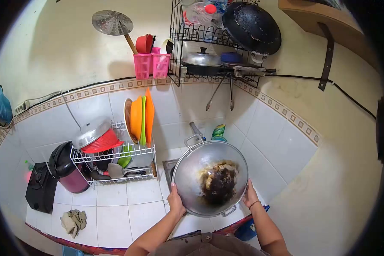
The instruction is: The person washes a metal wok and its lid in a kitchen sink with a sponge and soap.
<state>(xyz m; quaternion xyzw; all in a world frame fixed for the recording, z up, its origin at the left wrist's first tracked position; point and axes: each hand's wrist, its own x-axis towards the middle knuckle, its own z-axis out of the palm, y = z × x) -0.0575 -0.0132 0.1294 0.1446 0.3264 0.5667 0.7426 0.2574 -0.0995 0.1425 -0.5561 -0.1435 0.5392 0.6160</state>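
Observation:
A large metal wok (pixel 187 170) with a blackened, browned patch fills the space in front of me, over the sink (pixel 170 164). One of its loop handles points toward the wall and the other toward me. My left hand (pixel 176 200) grips the rim at the lower left. On the right side, my right hand (pixel 251 194), with a thin bracelet at the wrist, holds the opposite edge. The fingers of both hands are partly hidden by the wok. Behind the far rim a tap (pixel 196 129) shows, and a green packet (pixel 218 131) stands beside it.
Left of the sink stands a white dish rack (pixel 115 154) with plates, a lid and utensils. A purple appliance (pixel 72 181), a black box (pixel 41 187) and a crumpled cloth (pixel 74 222) are further left. Tongs (pixel 231 91) hang below a black wall rack (pixel 177 59).

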